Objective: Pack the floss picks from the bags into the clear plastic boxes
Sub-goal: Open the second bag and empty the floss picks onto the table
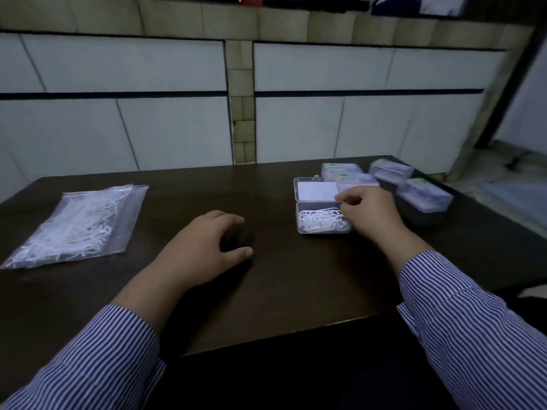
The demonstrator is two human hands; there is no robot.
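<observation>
A clear zip bag [80, 224] full of white floss picks lies flat at the table's left. At centre right stands an open clear plastic box [305, 216] with white floss picks [321, 223] in its tray and its lid [316, 190] folded back. My right hand [370, 211] hovers at the box's right side, fingers curled, fingertips at the lid's near right corner; whether they pinch it is unclear. My left hand [207, 247] rests on the table in the middle, fingers loosely bent and holding nothing.
Several closed clear boxes [423, 196] stand behind and to the right of the open box, near the dark wooden table's [281, 291] right edge. A panelled wall runs behind the table. Striped sleeves cover both forearms.
</observation>
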